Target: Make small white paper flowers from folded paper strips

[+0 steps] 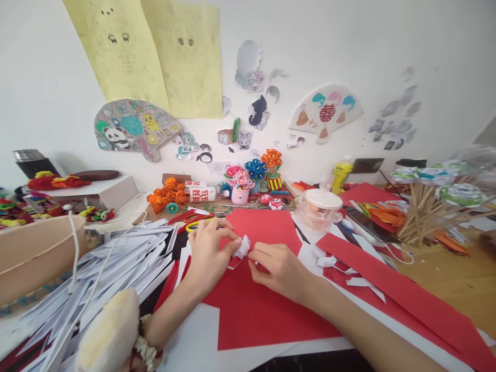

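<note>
A small folded white paper piece (243, 247) is pinched between the thumb and fingers of my left hand (211, 250), above large red paper sheets (267, 310). On its right side, my right hand (277, 266) has thumb and fingertips pressed together close to the piece; whether they grip a part of it is too small to tell. A thin white edge shows below the folded piece. Yellow-handled scissors (197, 224) lie partly behind my left hand.
Many white paper strips (127, 258) cover the left side, with a white cable across them. A lidded cup (323, 201) stands right of centre. Paper flowers (240, 183) stand along the wall. A long red paper strip (403, 294) lies at the right.
</note>
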A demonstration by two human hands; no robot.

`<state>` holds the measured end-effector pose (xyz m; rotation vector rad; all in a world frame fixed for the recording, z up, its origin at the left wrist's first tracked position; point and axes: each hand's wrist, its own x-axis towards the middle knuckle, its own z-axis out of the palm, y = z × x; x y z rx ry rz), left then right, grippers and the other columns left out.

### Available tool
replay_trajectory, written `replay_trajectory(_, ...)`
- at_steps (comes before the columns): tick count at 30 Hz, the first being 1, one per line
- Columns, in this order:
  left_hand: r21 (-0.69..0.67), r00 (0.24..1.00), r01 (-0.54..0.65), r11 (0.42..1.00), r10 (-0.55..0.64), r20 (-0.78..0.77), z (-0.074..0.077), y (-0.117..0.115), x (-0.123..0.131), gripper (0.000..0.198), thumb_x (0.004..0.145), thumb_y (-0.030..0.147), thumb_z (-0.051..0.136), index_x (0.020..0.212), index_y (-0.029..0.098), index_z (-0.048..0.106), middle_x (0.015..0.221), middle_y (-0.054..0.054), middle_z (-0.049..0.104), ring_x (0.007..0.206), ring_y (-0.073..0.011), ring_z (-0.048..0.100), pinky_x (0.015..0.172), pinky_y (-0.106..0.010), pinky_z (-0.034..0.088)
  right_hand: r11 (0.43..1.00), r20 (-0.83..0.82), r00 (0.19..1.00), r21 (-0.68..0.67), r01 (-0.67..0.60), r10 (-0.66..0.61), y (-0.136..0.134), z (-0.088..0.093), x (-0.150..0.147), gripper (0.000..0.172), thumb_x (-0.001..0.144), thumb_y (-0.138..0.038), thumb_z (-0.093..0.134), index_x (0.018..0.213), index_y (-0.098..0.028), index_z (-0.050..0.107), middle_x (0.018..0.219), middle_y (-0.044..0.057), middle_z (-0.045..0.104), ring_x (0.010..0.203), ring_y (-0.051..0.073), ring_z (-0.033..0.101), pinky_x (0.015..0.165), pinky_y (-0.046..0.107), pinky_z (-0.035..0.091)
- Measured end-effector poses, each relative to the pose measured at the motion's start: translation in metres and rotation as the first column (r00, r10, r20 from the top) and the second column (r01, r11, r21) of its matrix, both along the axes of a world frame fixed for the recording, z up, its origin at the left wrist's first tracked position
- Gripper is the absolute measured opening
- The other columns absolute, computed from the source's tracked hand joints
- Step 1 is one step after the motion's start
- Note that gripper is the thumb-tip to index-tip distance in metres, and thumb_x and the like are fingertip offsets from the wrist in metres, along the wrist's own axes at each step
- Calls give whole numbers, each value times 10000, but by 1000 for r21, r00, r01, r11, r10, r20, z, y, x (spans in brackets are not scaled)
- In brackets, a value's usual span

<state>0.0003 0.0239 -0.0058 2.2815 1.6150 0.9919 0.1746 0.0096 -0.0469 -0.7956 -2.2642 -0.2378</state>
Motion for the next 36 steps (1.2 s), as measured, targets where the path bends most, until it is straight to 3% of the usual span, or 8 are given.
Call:
replay_trajectory(8, 73, 998, 43, 996, -40, -41, -4, 3, -2, 209, 804, 295, 591, 620, 224, 662, 897, -15, 653, 885, -221, 487, 769, -397, 314, 999, -17, 999, -17, -32, 32, -1, 3, 1, 185, 835, -95, 411, 710, -178, 519, 622, -20, 477, 511, 98, 364, 477, 224, 285)
replay_trajectory(13, 20, 994, 81, 997, -79, -80, -5, 4, -2, 195, 813, 301, 591, 647, 227, 661, 880, -13, 655, 894, -224, 509, 778, -393, 313, 992, -55, 995, -93, -86, 81, -1, 3, 1, 152, 795, -83, 437, 733, -170, 545, 636, -19, 496, 525, 93, 375, 472, 210, 274)
replay_trajectory(17, 1, 976, 201, 980, -200, 83, -1, 10, -11, 234, 843, 368, 544, 696, 223, 654, 831, -1, 674, 845, -193, 552, 828, -366, 351, 977, -135, 991, -205, -53, 25, 1, -1, 2, 133, 769, -87, 475, 684, -178, 519, 608, -32, 481, 496, 83, 365, 481, 205, 277)
replay_trajectory(22, -39, 953, 144, 989, -128, 275, 5, 18, -28, 250, 834, 419, 531, 782, 211, 660, 840, -9, 685, 783, -178, 569, 740, -299, 409, 934, -117, 989, -355, 45, -92, 7, -7, 4, 169, 715, -46, 540, 621, -181, 501, 580, -46, 505, 500, 83, 436, 502, 194, 303)
replay_trajectory(26, -66, 954, 190, 980, -168, 247, 4, 18, -29, 218, 832, 372, 532, 768, 206, 658, 827, -6, 675, 760, -164, 566, 707, -281, 410, 910, -103, 983, -402, 98, -151, 12, -8, 8, 149, 770, -59, 548, 694, -183, 581, 621, -32, 554, 522, 97, 479, 507, 203, 314)
replay_trajectory(36, -20, 954, 277, 961, -272, 128, 1, 9, -18, 95, 814, 235, 557, 866, 217, 634, 908, -17, 642, 808, -163, 556, 747, -295, 435, 877, -161, 980, -481, 25, -116, 18, -10, 15, 232, 868, -60, 510, 816, -192, 693, 750, 17, 622, 672, 140, 588, 626, 240, 430)
